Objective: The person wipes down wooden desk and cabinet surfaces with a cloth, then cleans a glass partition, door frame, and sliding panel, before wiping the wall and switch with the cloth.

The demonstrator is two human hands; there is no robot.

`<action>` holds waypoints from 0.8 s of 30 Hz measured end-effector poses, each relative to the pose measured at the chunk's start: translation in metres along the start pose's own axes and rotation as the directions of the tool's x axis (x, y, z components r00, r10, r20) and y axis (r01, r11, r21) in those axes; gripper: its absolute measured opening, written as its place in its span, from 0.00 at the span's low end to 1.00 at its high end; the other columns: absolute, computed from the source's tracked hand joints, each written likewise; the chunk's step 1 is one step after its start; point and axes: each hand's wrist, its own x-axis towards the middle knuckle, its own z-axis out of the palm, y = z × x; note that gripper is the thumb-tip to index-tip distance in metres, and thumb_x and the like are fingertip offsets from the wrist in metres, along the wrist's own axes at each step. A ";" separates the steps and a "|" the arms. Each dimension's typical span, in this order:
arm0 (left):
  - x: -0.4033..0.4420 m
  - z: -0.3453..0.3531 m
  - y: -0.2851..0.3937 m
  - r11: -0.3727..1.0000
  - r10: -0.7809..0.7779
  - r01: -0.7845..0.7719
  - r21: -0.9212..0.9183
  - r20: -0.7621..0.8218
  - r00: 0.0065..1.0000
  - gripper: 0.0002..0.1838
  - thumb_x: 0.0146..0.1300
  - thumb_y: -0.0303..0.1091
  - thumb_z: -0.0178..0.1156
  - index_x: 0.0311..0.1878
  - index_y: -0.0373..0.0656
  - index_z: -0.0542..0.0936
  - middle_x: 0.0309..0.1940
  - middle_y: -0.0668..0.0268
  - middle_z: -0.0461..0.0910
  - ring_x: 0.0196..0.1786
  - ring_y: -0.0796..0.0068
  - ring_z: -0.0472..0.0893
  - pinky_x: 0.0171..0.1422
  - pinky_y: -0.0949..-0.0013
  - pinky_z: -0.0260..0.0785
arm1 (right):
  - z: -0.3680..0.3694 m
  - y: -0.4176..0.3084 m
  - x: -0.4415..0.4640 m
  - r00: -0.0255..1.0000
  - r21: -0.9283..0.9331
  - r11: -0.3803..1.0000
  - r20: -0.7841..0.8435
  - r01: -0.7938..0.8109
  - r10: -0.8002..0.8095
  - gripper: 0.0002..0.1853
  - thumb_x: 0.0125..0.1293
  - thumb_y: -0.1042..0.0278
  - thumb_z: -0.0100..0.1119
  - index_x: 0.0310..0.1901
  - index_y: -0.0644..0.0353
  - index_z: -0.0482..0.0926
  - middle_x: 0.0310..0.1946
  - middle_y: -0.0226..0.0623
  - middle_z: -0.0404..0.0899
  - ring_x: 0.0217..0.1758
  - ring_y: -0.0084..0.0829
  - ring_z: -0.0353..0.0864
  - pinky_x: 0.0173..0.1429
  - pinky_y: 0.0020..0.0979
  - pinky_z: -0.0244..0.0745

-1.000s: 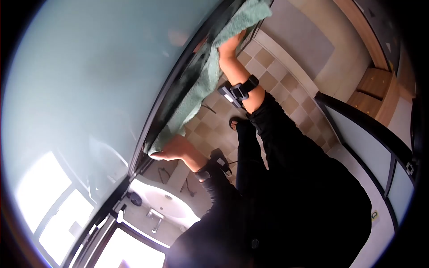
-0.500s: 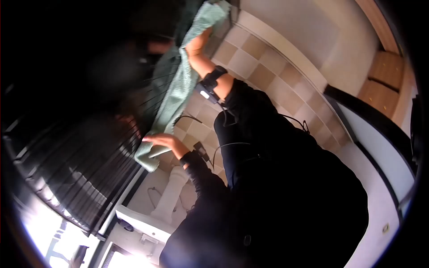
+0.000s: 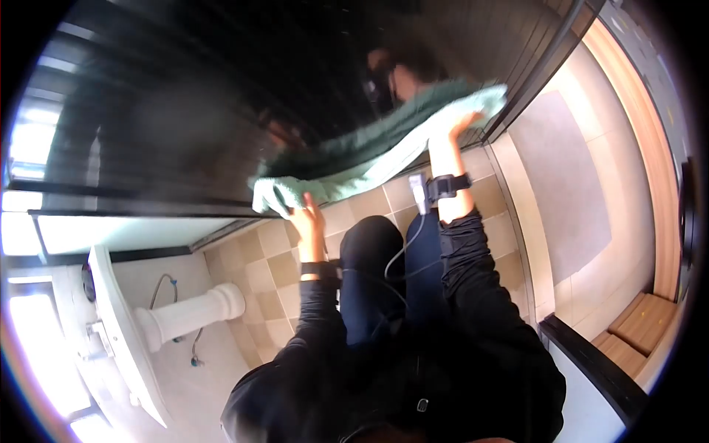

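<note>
The towel (image 3: 384, 162) lies stretched along the dark glossy panel (image 3: 221, 88), near the edge that borders the tiled floor (image 3: 284, 269) in view. The left hand (image 3: 309, 221) grasps its bunched end; the right hand (image 3: 456, 133) holds the other, fingers partly hidden. Most of the panel is uncovered by the towel, and which parts are finished cannot be told. The panel mirrors the towel and shows a hazy patch. A basin (image 3: 122, 332) on a pedestal (image 3: 185, 314) stands to the left, wooden drawers (image 3: 646, 325) to the right.
</note>
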 end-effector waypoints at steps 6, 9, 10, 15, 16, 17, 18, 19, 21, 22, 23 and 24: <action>0.200 -0.149 0.052 0.895 0.436 -0.313 0.319 -0.470 0.767 0.23 0.65 0.39 0.38 0.57 0.33 0.64 0.57 0.42 0.62 0.64 0.45 0.57 0.69 0.46 0.39 | 0.157 -0.191 0.007 0.564 0.157 0.654 0.386 0.740 -0.731 0.22 0.64 0.64 0.43 0.58 0.64 0.61 0.58 0.50 0.59 0.65 0.48 0.54 0.68 0.44 0.44; 0.225 -0.190 0.108 0.831 0.554 -0.388 0.398 -0.537 0.636 0.21 0.64 0.38 0.42 0.55 0.32 0.66 0.57 0.41 0.61 0.63 0.40 0.56 0.68 0.43 0.39 | 0.179 -0.202 -0.002 0.131 -0.044 0.127 0.517 0.991 -0.846 0.28 0.65 0.62 0.43 0.66 0.56 0.54 0.66 0.51 0.49 0.69 0.50 0.47 0.69 0.40 0.43; 0.226 -0.192 0.116 0.801 0.598 -0.458 0.386 -0.509 0.618 0.21 0.64 0.38 0.42 0.55 0.32 0.66 0.58 0.40 0.60 0.63 0.40 0.56 0.68 0.43 0.39 | 0.179 -0.201 -0.004 0.125 -0.032 0.127 0.518 0.991 -0.846 0.28 0.65 0.62 0.43 0.66 0.56 0.54 0.66 0.51 0.49 0.69 0.50 0.47 0.69 0.40 0.43; 0.143 -0.109 0.046 0.863 0.381 -0.240 0.445 -0.259 0.888 0.26 0.54 0.36 0.53 0.51 0.24 0.67 0.54 0.34 0.62 0.59 0.36 0.60 0.65 0.44 0.45 | 0.118 -0.121 0.001 0.269 0.109 0.361 0.480 0.926 -0.835 0.28 0.65 0.60 0.43 0.64 0.64 0.54 0.67 0.47 0.49 0.69 0.44 0.48 0.70 0.48 0.35; 0.112 -0.075 0.002 0.700 0.587 -0.390 0.598 -0.171 0.791 0.25 0.54 0.35 0.54 0.48 0.21 0.68 0.50 0.33 0.65 0.53 0.37 0.66 0.61 0.44 0.53 | 0.094 -0.079 0.004 0.682 0.347 0.824 0.463 0.448 -0.566 0.30 0.67 0.56 0.41 0.65 0.64 0.50 0.67 0.45 0.46 0.70 0.39 0.47 0.72 0.40 0.34; 0.078 -0.050 -0.022 0.683 0.576 -0.415 0.601 -0.095 0.812 0.23 0.55 0.35 0.52 0.48 0.25 0.69 0.48 0.36 0.66 0.52 0.40 0.67 0.59 0.45 0.55 | 0.068 -0.070 -0.010 0.672 -0.005 0.750 0.448 0.661 -0.589 0.34 0.64 0.58 0.46 0.66 0.65 0.47 0.67 0.43 0.50 0.69 0.39 0.50 0.71 0.34 0.40; 0.040 -0.028 -0.038 0.702 0.521 -0.421 0.575 -0.011 0.853 0.21 0.55 0.35 0.51 0.47 0.28 0.70 0.46 0.40 0.67 0.50 0.43 0.68 0.57 0.46 0.57 | 0.045 -0.042 -0.019 0.725 -0.123 0.756 0.414 0.643 -0.550 0.33 0.65 0.57 0.44 0.65 0.65 0.47 0.66 0.43 0.50 0.68 0.39 0.50 0.71 0.34 0.40; 0.004 -0.008 -0.052 0.742 0.423 -0.397 0.541 0.081 0.902 0.19 0.56 0.35 0.50 0.47 0.32 0.71 0.44 0.43 0.69 0.48 0.46 0.69 0.56 0.48 0.59 | 0.028 -0.007 -0.024 0.818 -0.189 0.824 0.362 0.534 -0.447 0.32 0.65 0.57 0.43 0.65 0.65 0.48 0.66 0.43 0.50 0.68 0.38 0.50 0.71 0.34 0.41; -0.059 0.038 -0.085 0.793 0.210 -0.348 0.501 0.312 0.927 0.16 0.56 0.35 0.48 0.46 0.38 0.72 0.40 0.51 0.71 0.45 0.52 0.72 0.53 0.50 0.63 | -0.009 0.063 -0.040 0.958 -0.302 0.920 0.218 0.248 -0.186 0.31 0.66 0.56 0.40 0.65 0.66 0.49 0.66 0.42 0.50 0.67 0.37 0.51 0.71 0.33 0.41; -0.083 0.059 -0.096 0.811 0.119 -0.322 0.489 0.402 0.908 0.15 0.57 0.35 0.46 0.46 0.42 0.73 0.38 0.54 0.73 0.43 0.55 0.73 0.51 0.51 0.65 | -0.022 0.094 -0.048 0.991 -0.316 0.946 0.125 0.078 -0.040 0.31 0.66 0.55 0.39 0.64 0.66 0.49 0.65 0.42 0.50 0.67 0.36 0.52 0.71 0.33 0.41; -0.104 0.096 -0.120 0.979 0.076 -0.124 0.162 0.272 0.959 0.15 0.55 0.35 0.49 0.44 0.42 0.74 0.38 0.53 0.74 0.43 0.52 0.72 0.50 0.50 0.63 | -0.029 0.119 -0.055 0.993 -0.282 0.954 0.025 -0.101 0.113 0.30 0.67 0.55 0.38 0.64 0.67 0.49 0.65 0.42 0.51 0.67 0.35 0.52 0.70 0.33 0.42; -0.103 0.108 -0.119 0.992 0.090 -0.108 0.066 0.230 0.969 0.14 0.54 0.35 0.50 0.43 0.42 0.74 0.38 0.53 0.74 0.43 0.51 0.72 0.49 0.49 0.62 | -0.033 0.138 -0.059 0.962 -0.197 0.941 -0.067 -0.274 0.266 0.30 0.67 0.54 0.36 0.64 0.67 0.50 0.65 0.42 0.51 0.66 0.34 0.52 0.70 0.33 0.42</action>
